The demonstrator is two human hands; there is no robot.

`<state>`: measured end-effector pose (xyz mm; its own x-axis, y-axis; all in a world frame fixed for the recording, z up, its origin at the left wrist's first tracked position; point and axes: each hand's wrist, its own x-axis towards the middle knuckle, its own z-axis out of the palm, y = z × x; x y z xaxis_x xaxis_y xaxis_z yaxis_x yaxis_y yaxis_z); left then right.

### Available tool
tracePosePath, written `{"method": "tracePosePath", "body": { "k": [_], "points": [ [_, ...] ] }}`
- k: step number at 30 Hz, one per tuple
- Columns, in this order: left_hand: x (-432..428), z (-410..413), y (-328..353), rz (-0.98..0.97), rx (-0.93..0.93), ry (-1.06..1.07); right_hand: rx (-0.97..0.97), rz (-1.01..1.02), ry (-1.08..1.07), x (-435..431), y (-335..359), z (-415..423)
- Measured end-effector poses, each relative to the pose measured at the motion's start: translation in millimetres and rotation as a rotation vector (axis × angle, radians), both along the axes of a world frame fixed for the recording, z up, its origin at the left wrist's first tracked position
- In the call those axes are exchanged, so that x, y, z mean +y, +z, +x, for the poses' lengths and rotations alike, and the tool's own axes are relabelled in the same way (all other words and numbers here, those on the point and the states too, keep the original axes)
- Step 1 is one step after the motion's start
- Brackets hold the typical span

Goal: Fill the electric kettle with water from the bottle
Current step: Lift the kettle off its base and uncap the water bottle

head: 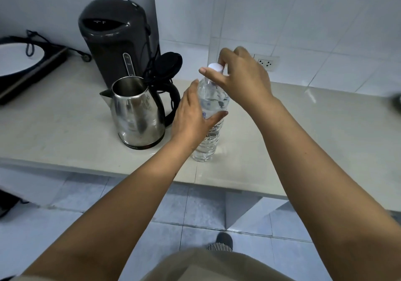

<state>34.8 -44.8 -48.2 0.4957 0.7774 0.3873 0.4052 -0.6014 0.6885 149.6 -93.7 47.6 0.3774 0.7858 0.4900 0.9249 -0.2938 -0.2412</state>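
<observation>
Standing upright on the pale stone desk, the clear ribbed plastic water bottle sits just to the right of the stainless-steel electric kettle, near the desk's front edge, with its white screw cap in place. The left hand wraps around the bottle's middle from the kettle side, its fingers curled loosely about the label band and the thumb lying up along the bottle's shoulder, so the grip is partly closed on the bottle. The right hand comes down over the bottle's top, its fingers pinched around the white cap, thumb on the near-left side and the others behind it. The kettle stands with its black lid swung up and back, its mouth open and its spout pointing left, away from the bottle; its black handle faces the bottle, close to the back of the left hand. Directly behind the kettle rises a tall dark grey electric water dispenser with a level gauge on its front. Far to the kettle's left lies a black induction hob with a white round zone and a black cord on it. To the right of the bottle, on the white tiled wall, is a white power socket.
</observation>
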Motion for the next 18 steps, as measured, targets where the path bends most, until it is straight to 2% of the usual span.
{"method": "tracePosePath", "body": {
  "k": [11, 15, 18],
  "points": [
    [24.8, -9.9, 8.1, 0.012, 0.123, -0.141, -0.007, -0.29, 0.153, 6.9, 26.3, -2.7],
    [26.2, -11.5, 7.8, 0.013, 0.124, -0.163, 0.025, -0.347, 0.18, 4.8, 32.5, -0.5],
    [25.2, -10.8, 7.3, 0.004, 0.12, -0.164, 0.035, -0.312, 0.101, 5.9, 30.5, 0.0]
  ]
}}
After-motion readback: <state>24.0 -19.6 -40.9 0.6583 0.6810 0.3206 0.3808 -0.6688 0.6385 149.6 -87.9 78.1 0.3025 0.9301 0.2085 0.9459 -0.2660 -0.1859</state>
